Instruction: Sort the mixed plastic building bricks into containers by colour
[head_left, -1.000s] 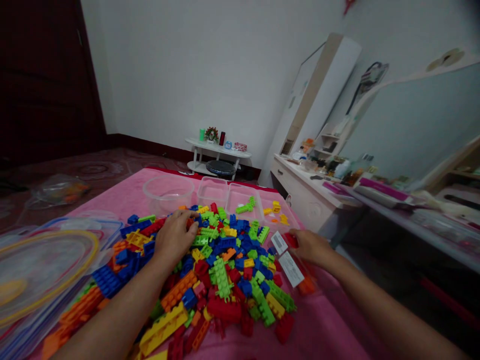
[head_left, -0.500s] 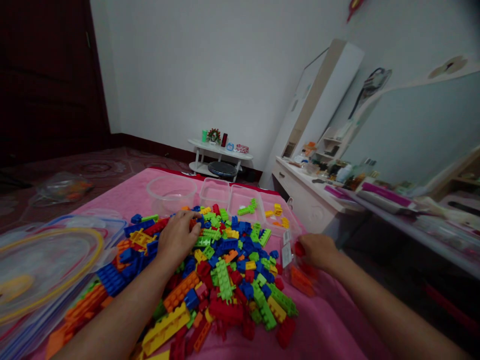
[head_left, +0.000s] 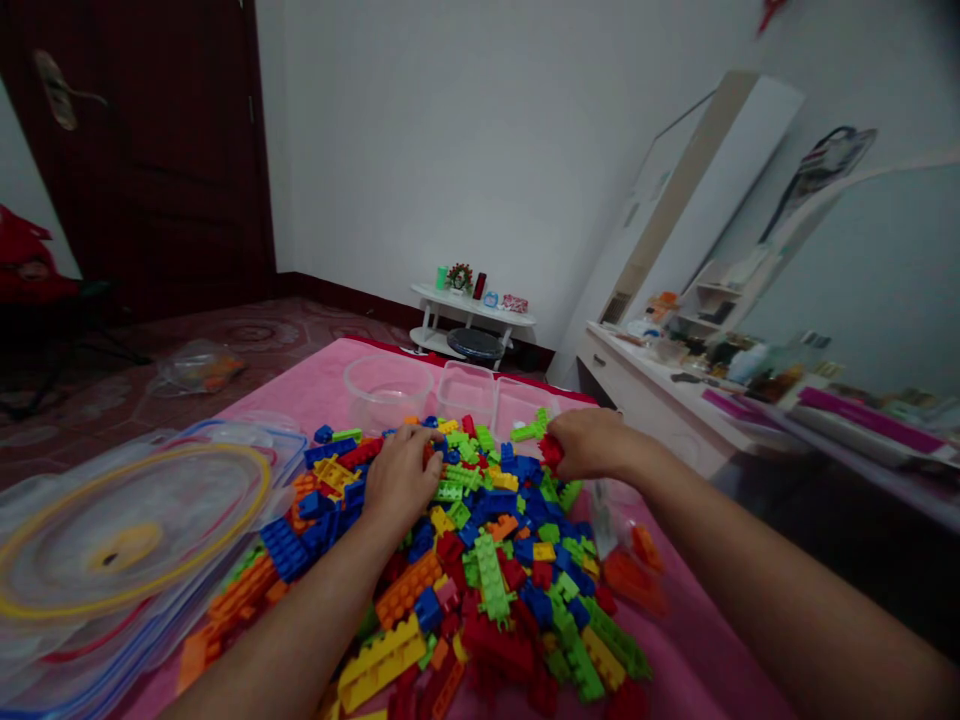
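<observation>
A big heap of coloured toy bricks point(head_left: 480, 560) lies on a pink cloth point(head_left: 675, 660). My left hand point(head_left: 401, 478) rests palm down on the heap's far left part, fingers curled over bricks near an orange one. My right hand point(head_left: 589, 442) hovers over the heap's far right edge, fingers closed on a red brick point(head_left: 551, 450). A clear container point(head_left: 630, 545) holding orange and red bricks sits just right of the heap, below my right forearm.
Clear tubs stand behind the heap: a round bowl point(head_left: 386, 385) and two square ones point(head_left: 466, 388). Stacked clear lids point(head_left: 127, 530) lie at the left. A white dresser point(head_left: 645, 385) stands to the right, a small white shelf point(head_left: 469, 315) by the far wall, a dark door point(head_left: 157, 150) at left.
My right hand left the clear container at the right and moved up and left to the heap's far edge, now pinching a red brick. The view turned left. My left hand stayed on the heap.
</observation>
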